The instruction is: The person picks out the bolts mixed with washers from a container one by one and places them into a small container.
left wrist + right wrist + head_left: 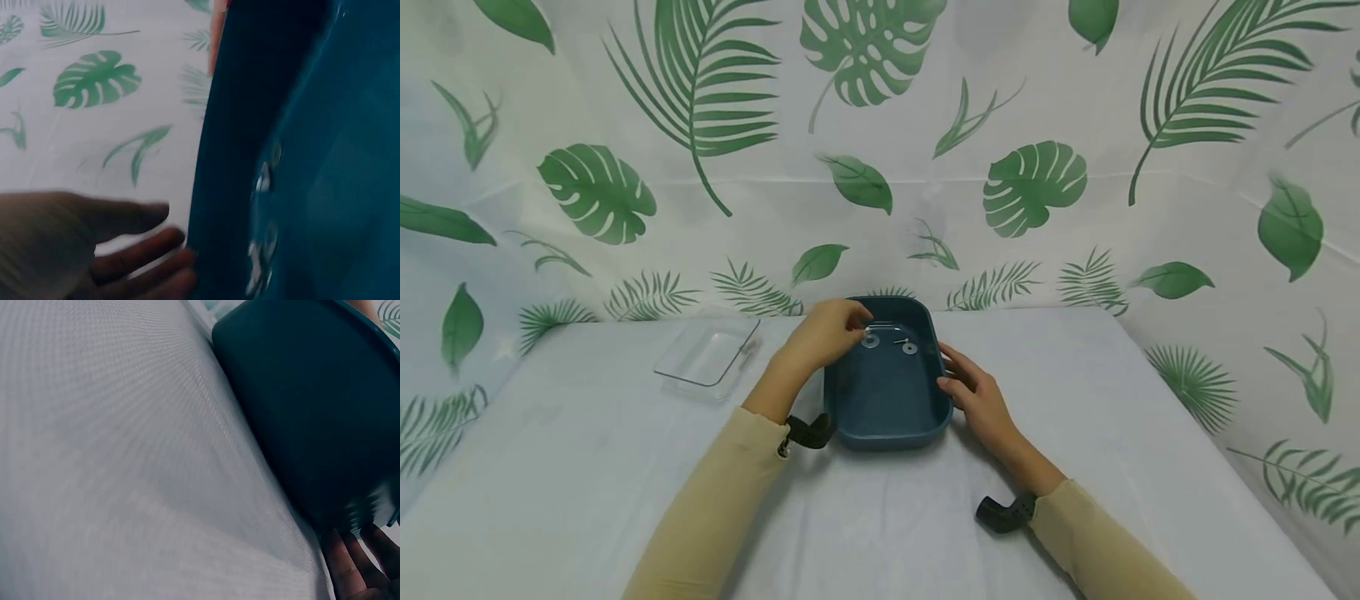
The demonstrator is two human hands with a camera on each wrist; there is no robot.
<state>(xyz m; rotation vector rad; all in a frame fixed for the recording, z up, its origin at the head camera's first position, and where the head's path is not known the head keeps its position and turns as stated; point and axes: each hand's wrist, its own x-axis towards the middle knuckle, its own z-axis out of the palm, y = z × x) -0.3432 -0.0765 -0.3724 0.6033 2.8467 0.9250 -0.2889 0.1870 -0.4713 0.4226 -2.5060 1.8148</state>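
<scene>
A deep blue rectangular tray [889,408] sits on the white cloth between both hands. Toward its far end lie small metal parts: a round washer [870,342] at the left, a second washer [910,349] at the right, and a short screw-like piece [901,341] beside that one. My left hand [835,329] reaches over the tray's left rim near the first washer. In the left wrist view, a gap shows between its thumb and fingers [140,250], with nothing held. My right hand [973,396] rests its fingers [342,565] against the tray's right outer wall.
Left of the tray stands a clear box [707,354], partly hidden by nothing but close to my left forearm. A leaf-patterned curtain [925,225] rises behind the table's far edge. Each wrist wears a black camera mount [1006,514].
</scene>
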